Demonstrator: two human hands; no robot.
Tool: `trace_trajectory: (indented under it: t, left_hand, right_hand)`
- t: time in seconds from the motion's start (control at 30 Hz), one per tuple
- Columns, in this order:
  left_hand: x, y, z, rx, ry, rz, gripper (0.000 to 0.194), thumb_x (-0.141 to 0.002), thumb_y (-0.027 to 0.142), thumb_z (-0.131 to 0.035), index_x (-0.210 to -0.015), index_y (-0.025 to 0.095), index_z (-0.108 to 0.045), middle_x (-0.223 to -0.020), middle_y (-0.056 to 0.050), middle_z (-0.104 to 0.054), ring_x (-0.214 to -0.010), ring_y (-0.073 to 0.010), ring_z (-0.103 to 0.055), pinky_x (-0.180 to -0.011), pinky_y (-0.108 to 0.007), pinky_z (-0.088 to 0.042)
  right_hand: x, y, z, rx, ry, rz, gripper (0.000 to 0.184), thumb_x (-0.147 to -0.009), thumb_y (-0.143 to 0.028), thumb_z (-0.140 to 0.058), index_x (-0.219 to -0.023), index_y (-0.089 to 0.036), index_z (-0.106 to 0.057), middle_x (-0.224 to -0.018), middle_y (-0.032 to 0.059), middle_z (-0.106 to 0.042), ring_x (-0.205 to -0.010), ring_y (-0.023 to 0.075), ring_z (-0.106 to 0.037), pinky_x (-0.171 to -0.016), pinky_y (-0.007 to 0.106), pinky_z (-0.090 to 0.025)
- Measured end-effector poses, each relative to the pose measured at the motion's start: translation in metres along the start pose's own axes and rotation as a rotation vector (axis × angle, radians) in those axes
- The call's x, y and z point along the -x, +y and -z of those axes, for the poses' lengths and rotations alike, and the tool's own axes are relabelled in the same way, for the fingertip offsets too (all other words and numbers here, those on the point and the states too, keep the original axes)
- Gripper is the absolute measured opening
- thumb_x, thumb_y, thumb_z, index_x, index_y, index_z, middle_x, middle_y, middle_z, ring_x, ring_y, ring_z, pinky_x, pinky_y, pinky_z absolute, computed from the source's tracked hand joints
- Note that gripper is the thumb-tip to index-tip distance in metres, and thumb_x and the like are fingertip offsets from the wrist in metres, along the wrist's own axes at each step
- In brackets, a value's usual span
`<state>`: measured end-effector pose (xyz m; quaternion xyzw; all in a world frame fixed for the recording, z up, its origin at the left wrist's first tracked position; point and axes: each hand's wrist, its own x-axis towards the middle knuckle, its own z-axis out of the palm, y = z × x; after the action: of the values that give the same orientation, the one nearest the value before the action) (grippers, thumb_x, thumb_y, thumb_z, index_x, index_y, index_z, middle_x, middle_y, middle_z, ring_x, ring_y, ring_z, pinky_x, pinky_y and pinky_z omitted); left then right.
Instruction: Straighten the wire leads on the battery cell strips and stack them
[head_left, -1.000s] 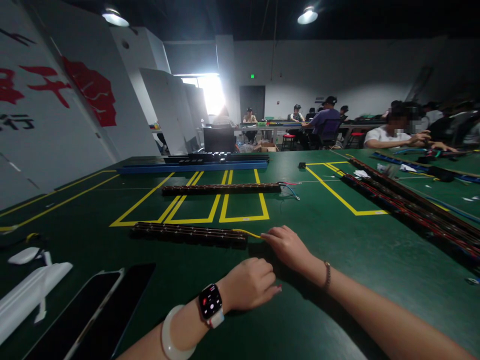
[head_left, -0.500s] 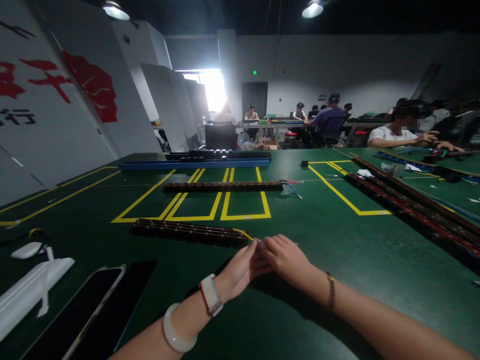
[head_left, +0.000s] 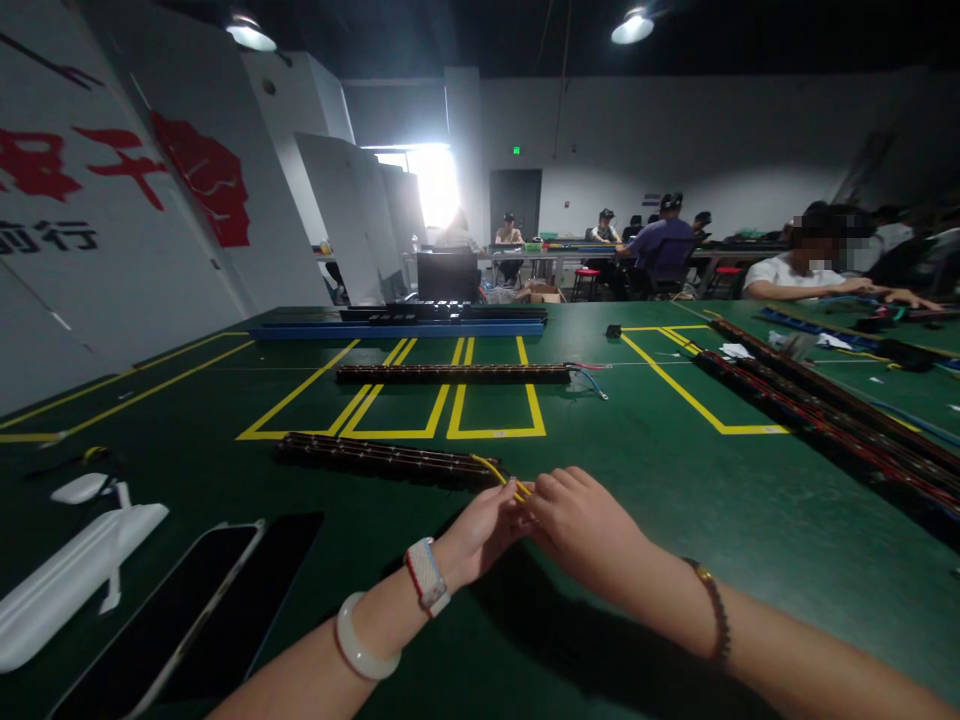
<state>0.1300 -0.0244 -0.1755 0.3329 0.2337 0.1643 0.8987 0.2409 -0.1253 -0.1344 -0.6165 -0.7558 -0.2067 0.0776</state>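
Note:
A long dark bar with rows of shiny spots (head_left: 375, 456) lies on the green table, with yellow wires (head_left: 491, 466) coming out of its right end. Just past that end, my left hand (head_left: 487, 525) is closed on the yellow wires, thumb on top. My right hand (head_left: 577, 510) meets it from the right, its curled fingers also around the wires. The wires' far ends are hidden inside my hands. Farther back, a second dark bar (head_left: 450, 374) lies across yellow tape outlines, with red and blue leads at its right end.
Long blue and black rails (head_left: 397, 328) lie along the table's far edge. On the right are long dark strips with red wires (head_left: 810, 410). White parts (head_left: 82, 575) and a black panel (head_left: 247, 600) lie at left front. A co-worker (head_left: 802, 265) sits at the far right.
More of the yellow wires now shows between my hands. My right hand has turned a little and its fingers have shifted. The whole view has moved slightly.

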Motion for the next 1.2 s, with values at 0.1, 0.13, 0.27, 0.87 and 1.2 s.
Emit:
trace_trajectory:
  t: [0.1,0.13,0.27,0.87,1.2]
  left_hand:
    - [0.000,-0.001,0.001,-0.016,0.000,0.002,0.014,-0.090,0.025,-0.050,-0.087,0.012,-0.055,-0.079,-0.003,-0.062,-0.069,-0.0096,-0.059,-0.070,-0.024,-0.047]
    - [-0.001,-0.001,0.002,-0.020,-0.002,0.002,0.014,-0.090,0.025,-0.051,-0.088,0.012,-0.054,-0.082,-0.004,-0.063,-0.070,-0.0099,-0.060,-0.070,-0.024,-0.047]
    - [-0.003,-0.003,0.006,-0.022,-0.016,-0.007,0.015,-0.088,0.027,-0.054,-0.087,0.012,-0.054,-0.089,-0.006,-0.064,-0.072,-0.0089,-0.061,-0.072,-0.022,-0.048]
    - [0.002,0.002,0.006,-0.129,-0.086,0.041,0.017,-0.093,0.030,-0.045,-0.099,0.014,-0.041,-0.085,-0.008,-0.064,-0.090,-0.0208,-0.065,-0.082,-0.034,-0.050]
    - [0.009,0.008,-0.002,-0.607,0.061,-0.015,0.027,-0.091,0.036,-0.044,-0.104,0.013,-0.045,-0.079,-0.004,-0.059,-0.073,-0.0154,-0.064,-0.055,-0.023,-0.048]
  right_hand:
    - [-0.003,0.001,-0.012,0.070,-0.068,0.019,0.019,-0.075,-0.022,-0.065,-0.093,-0.015,-0.063,-0.084,0.0081,-0.061,-0.075,0.0200,-0.053,-0.066,0.035,-0.036]
    - [-0.003,0.001,-0.018,0.100,-0.078,0.026,0.026,-0.074,-0.020,-0.065,-0.098,-0.014,-0.062,-0.087,0.0091,-0.062,-0.075,0.0207,-0.053,-0.066,0.035,-0.036]
    - [-0.003,-0.002,-0.032,0.131,-0.089,0.039,0.036,-0.073,-0.013,-0.062,-0.109,-0.012,-0.058,-0.092,0.0108,-0.062,-0.075,0.0200,-0.054,-0.066,0.034,-0.036]
    - [-0.012,0.071,-0.061,0.099,-0.020,0.015,0.036,-0.085,-0.016,-0.055,-0.121,-0.019,-0.058,-0.091,0.0076,-0.058,-0.082,0.0176,-0.051,-0.073,0.031,-0.036]
    - [-0.011,0.065,-0.082,0.101,-0.097,0.061,0.036,-0.089,-0.020,-0.049,-0.125,-0.017,-0.055,-0.093,0.0083,-0.057,-0.084,0.0183,-0.050,-0.074,0.032,-0.036]
